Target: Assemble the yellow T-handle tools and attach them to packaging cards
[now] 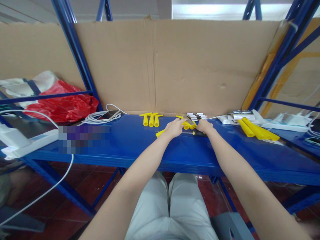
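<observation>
I count three yellow T-shaped pieces (151,120) in a row, one screwdriver (195,133), one red plastic bag (62,103), one coil of white cable (100,117)! Over right, at least two yellow tubes (257,129); the middle yellow cluster (191,126), too covered for me to number.

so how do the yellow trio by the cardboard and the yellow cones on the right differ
The trio show crossbars at their far ends; the cones show none. The trio sit in a row; the cones lie bunched together. The cones look bigger in view than the trio. Both are yellow.
</observation>
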Demonstrator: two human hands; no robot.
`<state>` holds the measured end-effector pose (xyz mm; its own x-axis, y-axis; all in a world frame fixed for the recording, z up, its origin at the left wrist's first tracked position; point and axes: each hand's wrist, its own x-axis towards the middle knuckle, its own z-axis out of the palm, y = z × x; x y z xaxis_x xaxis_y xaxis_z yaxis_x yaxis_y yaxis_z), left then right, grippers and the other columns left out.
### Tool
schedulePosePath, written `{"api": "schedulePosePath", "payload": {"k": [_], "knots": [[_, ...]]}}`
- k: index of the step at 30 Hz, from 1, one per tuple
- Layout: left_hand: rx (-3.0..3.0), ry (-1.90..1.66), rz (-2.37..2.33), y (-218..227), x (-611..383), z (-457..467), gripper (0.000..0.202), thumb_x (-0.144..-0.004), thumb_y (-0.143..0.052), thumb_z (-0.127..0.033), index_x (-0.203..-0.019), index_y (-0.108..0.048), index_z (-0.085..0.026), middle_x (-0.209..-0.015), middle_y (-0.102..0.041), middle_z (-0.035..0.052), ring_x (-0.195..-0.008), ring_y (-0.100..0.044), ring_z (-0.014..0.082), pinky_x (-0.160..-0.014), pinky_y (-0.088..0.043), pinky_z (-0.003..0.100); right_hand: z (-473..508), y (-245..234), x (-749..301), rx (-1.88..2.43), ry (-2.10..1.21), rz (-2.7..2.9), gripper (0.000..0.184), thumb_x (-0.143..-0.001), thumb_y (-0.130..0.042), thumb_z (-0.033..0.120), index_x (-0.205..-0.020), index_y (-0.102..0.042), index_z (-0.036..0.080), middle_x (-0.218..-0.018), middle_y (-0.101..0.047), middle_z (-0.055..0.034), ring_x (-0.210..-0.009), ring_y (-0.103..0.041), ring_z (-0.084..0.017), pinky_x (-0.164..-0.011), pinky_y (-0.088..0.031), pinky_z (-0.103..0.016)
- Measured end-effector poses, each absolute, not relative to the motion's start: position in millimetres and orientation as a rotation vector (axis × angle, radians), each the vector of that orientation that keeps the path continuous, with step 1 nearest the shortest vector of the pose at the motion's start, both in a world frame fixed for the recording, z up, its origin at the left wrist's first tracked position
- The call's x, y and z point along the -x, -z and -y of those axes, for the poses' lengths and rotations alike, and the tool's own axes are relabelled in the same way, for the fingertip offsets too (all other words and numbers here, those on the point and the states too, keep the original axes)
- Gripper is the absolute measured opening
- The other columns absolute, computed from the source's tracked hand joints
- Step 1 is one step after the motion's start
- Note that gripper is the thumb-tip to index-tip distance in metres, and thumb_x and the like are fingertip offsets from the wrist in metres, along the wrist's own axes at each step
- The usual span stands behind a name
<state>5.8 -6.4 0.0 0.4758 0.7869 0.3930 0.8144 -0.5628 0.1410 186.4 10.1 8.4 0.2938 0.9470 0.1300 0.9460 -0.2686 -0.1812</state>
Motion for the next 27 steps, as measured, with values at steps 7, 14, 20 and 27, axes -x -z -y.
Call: {"api": "schedulePosePath", "payload": {"k": [7,14,20,27], "knots": [[2.651,0.647,1.413,0,-6,8,0.046,-0.095,-0.044,-0.026,-0.141,-0.046,-0.032,-0.128,-0.059,0.0043,-0.114,-0.059,0.0198,-0.097,-0.046,0.031,-5,-12,-184,2.370,-0.004,1.696,0.047,-0.082,-0.060,0.029,-0.125,-0.060,0.011,-0.124,-0.061,-0.0220,-0.117,-0.058,-0.030,-0.095,-0.043,-0.041],[2.649,0.643,1.403,1,-5,7,0.046,-0.095,-0.044,-0.026,-0.141,-0.047,-0.032,-0.128,-0.059,0.0040,-0.114,-0.059,0.0197,-0.097,-0.046,0.032,0,-19,-191,2.282,0.063,1.517,0.038,-0.084,-0.054,0.022,-0.117,-0.065,0.008,-0.116,-0.065,-0.0222,-0.113,-0.060,-0.029,-0.090,-0.045,-0.036],[2.666,0.642,1.402,-1,-5,9,0.046,-0.096,-0.044,-0.027,-0.142,-0.045,-0.032,-0.127,-0.060,0.0047,-0.114,-0.059,0.0205,-0.097,-0.046,0.033,3,-32,-202,1.822,0.047,1.249,0.029,-0.088,-0.045,0.025,-0.096,-0.069,0.011,-0.098,-0.069,-0.0182,-0.102,-0.062,-0.027,-0.087,-0.045,-0.031],[2.655,0.632,1.414,0,-6,8,0.047,-0.095,-0.045,-0.027,-0.142,-0.045,-0.032,-0.129,-0.058,0.0050,-0.115,-0.058,0.0203,-0.097,-0.046,0.032,3,-40,-194,1.304,-0.711,0.721,0.021,-0.093,-0.033,0.022,-0.102,-0.052,0.018,-0.090,-0.067,-0.0063,-0.056,-0.058,-0.010,-0.051,-0.044,-0.021]]}}
